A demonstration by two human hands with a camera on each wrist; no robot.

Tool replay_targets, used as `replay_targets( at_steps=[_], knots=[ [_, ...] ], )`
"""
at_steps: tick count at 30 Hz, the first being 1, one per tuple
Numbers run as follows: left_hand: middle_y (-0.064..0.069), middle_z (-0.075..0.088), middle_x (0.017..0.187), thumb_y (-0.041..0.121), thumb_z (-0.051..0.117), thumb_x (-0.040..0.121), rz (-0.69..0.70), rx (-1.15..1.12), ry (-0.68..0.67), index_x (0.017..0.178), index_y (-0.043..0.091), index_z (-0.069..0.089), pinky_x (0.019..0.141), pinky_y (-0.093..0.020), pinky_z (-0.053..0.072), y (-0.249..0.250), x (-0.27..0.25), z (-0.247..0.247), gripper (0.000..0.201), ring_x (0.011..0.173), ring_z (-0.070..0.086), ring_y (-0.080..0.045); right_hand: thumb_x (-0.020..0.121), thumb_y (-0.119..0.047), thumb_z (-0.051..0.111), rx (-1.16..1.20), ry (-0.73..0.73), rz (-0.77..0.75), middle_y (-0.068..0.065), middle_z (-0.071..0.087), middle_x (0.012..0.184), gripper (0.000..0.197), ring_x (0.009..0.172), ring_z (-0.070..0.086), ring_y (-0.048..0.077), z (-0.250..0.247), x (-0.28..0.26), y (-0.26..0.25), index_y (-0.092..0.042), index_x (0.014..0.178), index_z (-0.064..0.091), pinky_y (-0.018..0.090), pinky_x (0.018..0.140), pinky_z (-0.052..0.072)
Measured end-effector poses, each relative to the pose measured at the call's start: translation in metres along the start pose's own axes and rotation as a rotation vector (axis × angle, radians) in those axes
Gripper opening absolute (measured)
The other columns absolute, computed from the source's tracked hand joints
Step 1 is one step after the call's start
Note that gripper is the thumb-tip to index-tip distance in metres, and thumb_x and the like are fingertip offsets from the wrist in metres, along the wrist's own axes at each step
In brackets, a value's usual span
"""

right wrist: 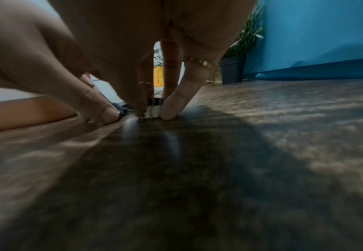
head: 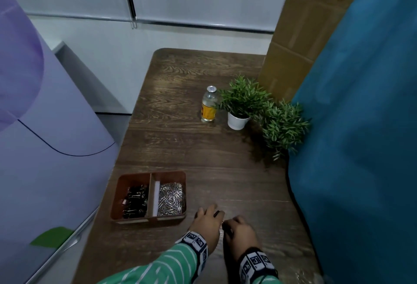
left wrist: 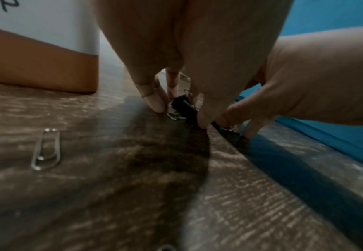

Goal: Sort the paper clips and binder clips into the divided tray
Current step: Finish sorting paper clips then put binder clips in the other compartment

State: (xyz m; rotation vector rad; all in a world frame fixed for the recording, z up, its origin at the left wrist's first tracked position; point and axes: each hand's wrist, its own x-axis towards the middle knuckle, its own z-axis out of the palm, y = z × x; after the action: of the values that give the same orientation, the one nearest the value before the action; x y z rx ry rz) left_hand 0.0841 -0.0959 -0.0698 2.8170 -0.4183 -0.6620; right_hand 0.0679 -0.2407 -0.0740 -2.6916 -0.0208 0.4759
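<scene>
The brown divided tray [head: 168, 174] sits at the table's left edge, with black binder clips [head: 135, 201] in its left half and silver paper clips [head: 171, 198] in its right half. Both hands are down on the table just right of the tray, side by side. My left hand [left wrist: 180, 113] pinches a black binder clip [left wrist: 183, 106] between a finger and the thumb. My right hand [right wrist: 152, 114] has its fingers curled onto the wood and pinches small silver paper clips [right wrist: 153, 110]. A single paper clip [left wrist: 46, 149] lies loose on the table near the tray's wall [left wrist: 41, 68].
A small bottle with a yellow label [head: 209, 105] and two potted plants [head: 242, 101] [head: 283, 126] stand further back. A blue cloth [head: 361, 126] hangs along the right side and a cardboard box [head: 293, 35] stands behind it. A lilac appliance [head: 45, 148] borders the left.
</scene>
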Motion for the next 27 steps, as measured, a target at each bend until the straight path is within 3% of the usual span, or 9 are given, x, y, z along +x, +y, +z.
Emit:
replay_targets(
  at_steps=[4,9,12,15,16,18,21,23,27],
  knots=[
    [-0.008,0.040,0.128,0.010,0.058,0.082,0.051,-0.031,-0.025,0.122,0.022,0.048,0.092,-0.043,0.047,-0.002,-0.007,-0.007,0.043,0.108,0.051,-0.035,0.083,-0.019,0.057,-0.036,0.049,0.027,-0.002,0.059,0.102,0.020,0.087,0.061,0.019,0.012,-0.011,-0.002,-0.023,0.096,0.072,0.027,0.077,0.053],
    [-0.011,0.044,0.125,0.008,0.062,0.077,-0.021,-0.049,-0.080,0.116,0.018,0.049,0.081,-0.039,0.053,-0.001,-0.016,-0.014,0.042,0.099,0.061,-0.035,0.086,-0.018,0.064,0.052,0.064,0.048,0.001,0.064,0.100,0.015,0.087,0.066,0.020,0.014,-0.024,-0.009,-0.018,0.093,0.078,0.026,0.081,0.053],
    [-0.010,0.047,0.123,0.011,0.065,0.075,-0.041,-0.098,-0.069,0.114,0.019,0.050,0.080,-0.036,0.051,-0.002,-0.018,-0.019,0.043,0.101,0.061,-0.034,0.081,-0.013,0.071,0.198,0.117,0.083,-0.004,0.065,0.090,0.010,0.080,0.065,0.012,0.013,-0.030,-0.006,-0.019,0.083,0.078,0.017,0.076,0.050],
    [-0.007,0.053,0.117,0.016,0.069,0.073,-0.059,-0.152,-0.034,0.110,0.019,0.051,0.076,-0.029,0.046,-0.007,-0.019,-0.025,0.041,0.101,0.061,-0.030,0.074,-0.007,0.081,0.379,0.153,0.174,-0.013,0.067,0.081,0.021,0.075,0.063,-0.001,0.014,-0.035,-0.001,-0.027,0.073,0.076,0.005,0.073,0.045],
    [-0.006,0.054,0.114,0.018,0.069,0.072,-0.060,-0.163,-0.027,0.108,0.020,0.051,0.074,-0.029,0.046,-0.009,-0.020,-0.027,0.040,0.100,0.062,-0.029,0.072,-0.005,0.082,0.460,0.159,0.218,-0.012,0.069,0.078,0.026,0.074,0.064,-0.003,0.016,-0.035,0.001,-0.029,0.067,0.074,0.008,0.074,0.049],
    [-0.005,0.055,0.110,0.020,0.069,0.070,-0.050,-0.193,-0.027,0.102,0.021,0.050,0.072,-0.029,0.047,-0.013,-0.022,-0.029,0.037,0.096,0.062,-0.028,0.072,-0.003,0.083,0.652,0.164,0.332,-0.006,0.074,0.073,0.025,0.072,0.069,0.002,0.014,-0.035,0.001,-0.025,0.066,0.076,0.026,0.078,0.058],
    [0.000,0.061,0.095,0.029,0.064,0.065,-0.039,-0.289,-0.007,0.089,0.024,0.053,0.071,-0.028,0.054,-0.020,-0.024,-0.029,0.027,0.085,0.062,-0.022,0.074,0.004,0.083,0.873,0.180,0.475,-0.001,0.076,0.071,0.021,0.076,0.075,0.022,0.014,-0.032,0.002,-0.015,0.068,0.078,0.035,0.080,0.060],
    [0.008,0.064,0.081,0.037,0.062,0.061,-0.058,-0.401,0.021,0.081,0.024,0.058,0.068,-0.027,0.056,-0.024,-0.026,-0.026,0.024,0.074,0.063,-0.012,0.073,0.009,0.082,1.029,0.223,0.550,0.009,0.077,0.074,0.019,0.078,0.074,0.032,0.012,-0.031,-0.001,-0.009,0.070,0.078,0.043,0.083,0.061],
    [0.012,0.064,0.067,0.044,0.065,0.057,0.008,-0.629,0.104,0.077,0.025,0.064,0.060,-0.028,0.056,-0.025,-0.043,-0.034,0.028,0.058,0.058,0.000,0.072,0.019,0.075,1.466,0.181,0.642,0.032,0.071,0.080,0.019,0.067,0.069,0.035,0.001,-0.034,-0.014,0.011,0.088,0.070,0.038,0.059,0.062]
  ],
)
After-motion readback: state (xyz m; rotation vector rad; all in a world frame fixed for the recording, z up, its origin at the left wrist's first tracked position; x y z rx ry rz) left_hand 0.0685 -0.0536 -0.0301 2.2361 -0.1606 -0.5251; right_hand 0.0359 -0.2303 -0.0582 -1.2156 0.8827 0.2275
